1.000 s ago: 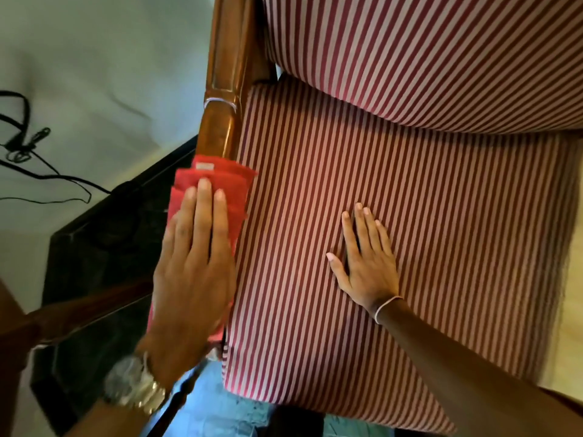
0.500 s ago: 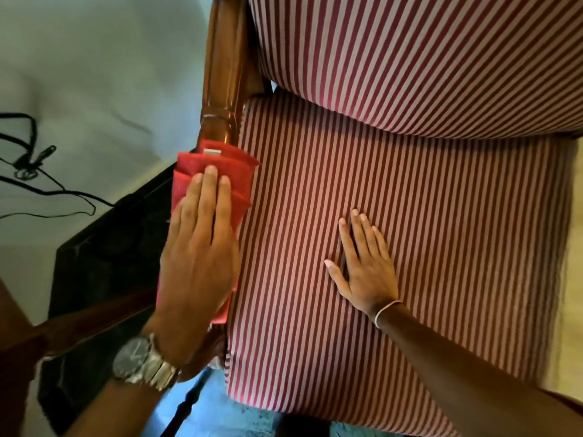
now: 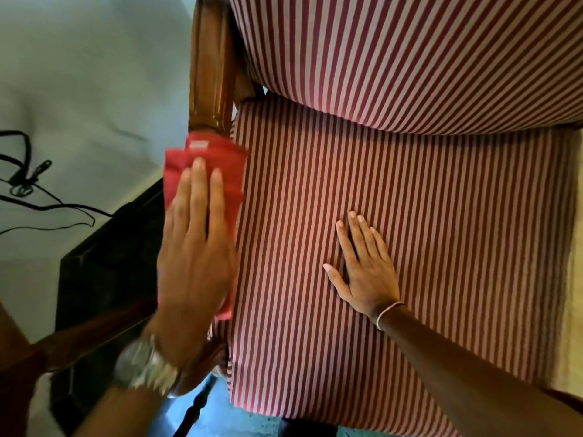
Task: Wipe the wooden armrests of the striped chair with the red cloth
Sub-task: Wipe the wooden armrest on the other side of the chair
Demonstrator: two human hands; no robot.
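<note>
Striped seat [image 3: 410, 247], red cloth [image 3: 217, 159] under left hand [image 3: 195, 257] on armrest [image 3: 209, 74]

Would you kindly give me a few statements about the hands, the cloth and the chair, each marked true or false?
1. The left hand presses the red cloth flat on the wooden armrest. True.
2. The right hand grips the other armrest. False: it lies flat, fingers spread, on the striped seat cushion.
3. A wristwatch sits on the left wrist. True.
4. The cloth is blue. False: it is red.
5. The right hand holds a second cloth. False: it is empty.
</note>
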